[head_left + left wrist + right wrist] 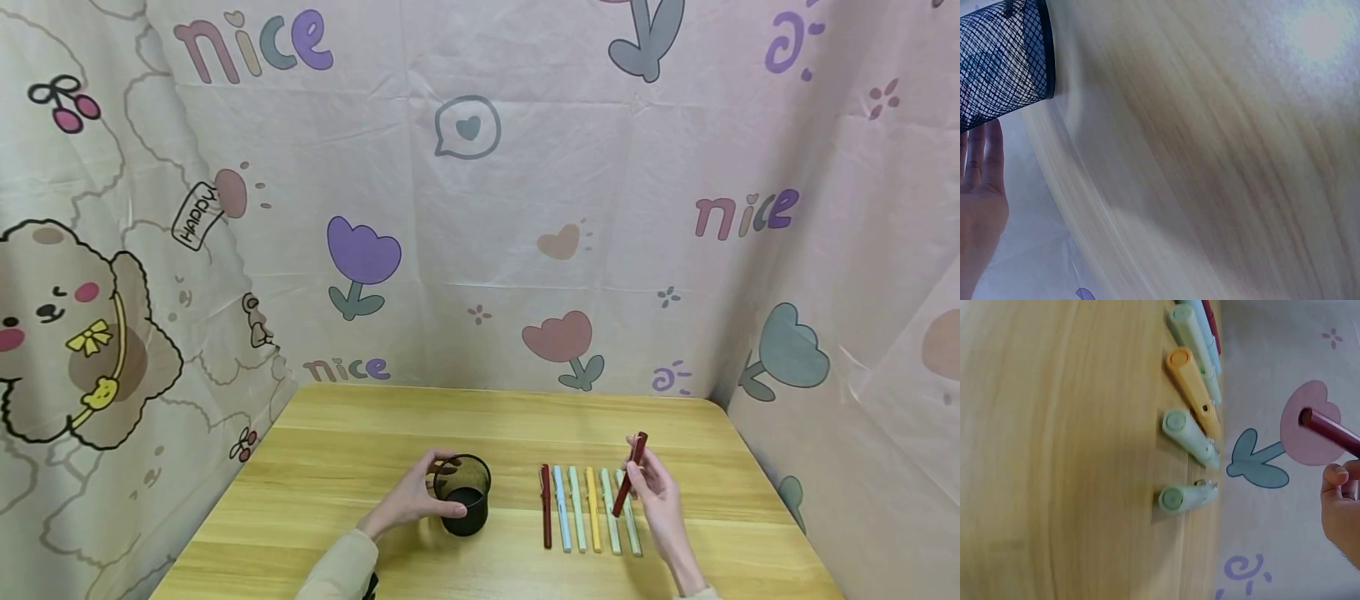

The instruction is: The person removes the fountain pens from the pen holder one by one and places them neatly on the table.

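My left hand (411, 497) grips a black mesh pen holder (467, 518) standing on the table, thumb at the near side and fingers round the far side. In the left wrist view, fingers (994, 153) touch the mesh wall. Raised over the right end of a row of pens, my right hand (663, 502) pinches a dark red pen (622, 496), which is tilted. The row holds another dark red pen (546, 510), a light blue pen (562, 512), a yellow pen (593, 512) and several light green pens (577, 512), lying side by side.
The wooden table (360, 425) has its back edge against a patterned cloth (480, 208). More cloth hangs at the left and right sides. Between the pen holder and the row lies a narrow strip of bare tabletop.
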`<control>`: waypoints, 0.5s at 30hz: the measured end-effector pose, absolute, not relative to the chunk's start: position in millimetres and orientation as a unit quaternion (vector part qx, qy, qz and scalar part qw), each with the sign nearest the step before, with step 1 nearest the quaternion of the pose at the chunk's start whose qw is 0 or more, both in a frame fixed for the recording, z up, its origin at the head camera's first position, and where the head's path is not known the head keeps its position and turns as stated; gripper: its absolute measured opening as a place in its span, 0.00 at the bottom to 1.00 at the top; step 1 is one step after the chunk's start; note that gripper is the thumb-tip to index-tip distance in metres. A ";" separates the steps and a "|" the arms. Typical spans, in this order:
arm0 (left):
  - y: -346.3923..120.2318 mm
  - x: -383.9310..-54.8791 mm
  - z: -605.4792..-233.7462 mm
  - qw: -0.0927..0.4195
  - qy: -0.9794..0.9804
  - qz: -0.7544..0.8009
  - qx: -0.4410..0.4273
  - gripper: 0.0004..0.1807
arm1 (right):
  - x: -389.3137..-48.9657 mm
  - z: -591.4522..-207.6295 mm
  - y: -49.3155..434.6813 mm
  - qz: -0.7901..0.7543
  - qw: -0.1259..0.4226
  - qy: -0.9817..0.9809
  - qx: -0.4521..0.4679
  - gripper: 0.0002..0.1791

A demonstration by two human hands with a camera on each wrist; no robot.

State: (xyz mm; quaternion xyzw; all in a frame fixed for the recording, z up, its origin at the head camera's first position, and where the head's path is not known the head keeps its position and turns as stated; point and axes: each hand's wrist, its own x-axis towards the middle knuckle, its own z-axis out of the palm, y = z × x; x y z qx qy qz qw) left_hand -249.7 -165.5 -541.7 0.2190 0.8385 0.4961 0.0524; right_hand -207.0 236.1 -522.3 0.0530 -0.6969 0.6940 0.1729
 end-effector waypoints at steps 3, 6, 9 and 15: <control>-165.6 -249.4 -541.5 0.052 0.838 0.497 0.219 0.46 | -206.0 -522.2 240.5 0.689 0.174 -0.703 0.041 0.23; -165.8 -249.2 -541.5 0.051 0.838 0.497 0.220 0.46 | -206.0 -522.4 244.7 0.682 0.176 -0.709 0.028 0.23; -165.9 -249.5 -541.9 0.051 0.837 0.497 0.220 0.45 | -206.5 -522.9 248.9 0.680 0.180 -0.711 0.015 0.22; -166.2 -250.8 -543.4 0.052 0.836 0.501 0.217 0.45 | -208.5 -526.3 257.9 0.675 0.183 -0.714 0.004 0.22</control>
